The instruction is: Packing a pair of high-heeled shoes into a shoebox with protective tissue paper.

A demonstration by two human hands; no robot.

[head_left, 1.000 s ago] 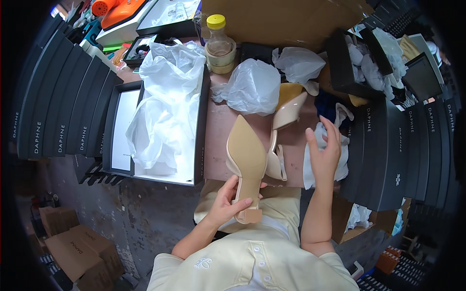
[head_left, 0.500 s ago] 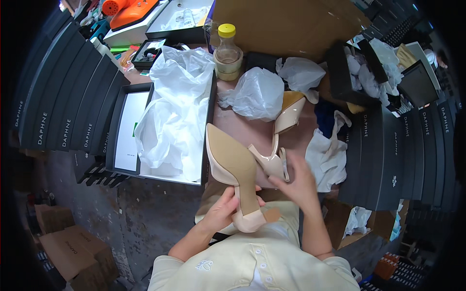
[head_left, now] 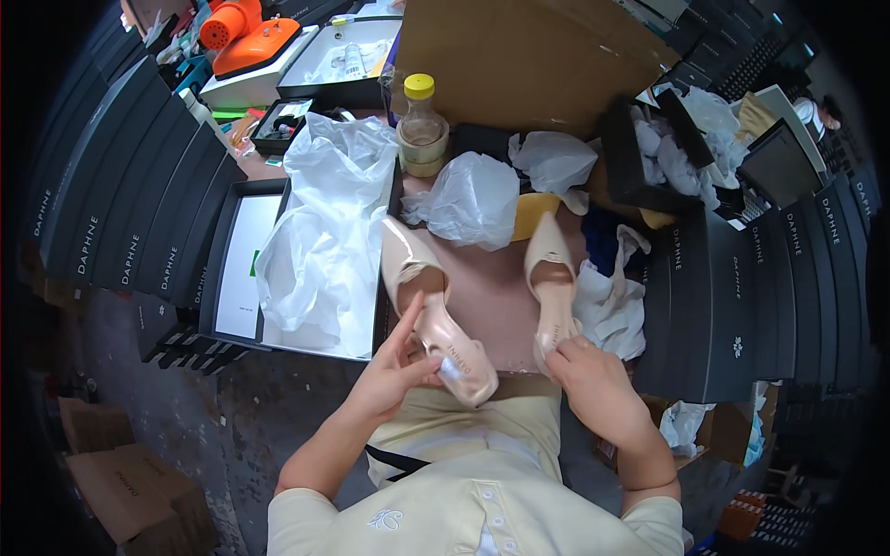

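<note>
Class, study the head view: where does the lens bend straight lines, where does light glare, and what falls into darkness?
Head view: fisheye bends the stacked black boxes into curves near the rim; corners go black; soft glare on the white tissue paper and the glossy shoe in the left hand; the right hand and its shoe are sharp and evenly lit; the floor is dim.

Rows of black shoe boxes point(head_left: 111, 199) were stacked at the far left and more black boxes point(head_left: 742, 296) at the right. An open black box point(head_left: 243, 269) with a white label was lined with tissue. Brown cartons point(head_left: 130, 486) were seen on the floor.
</note>
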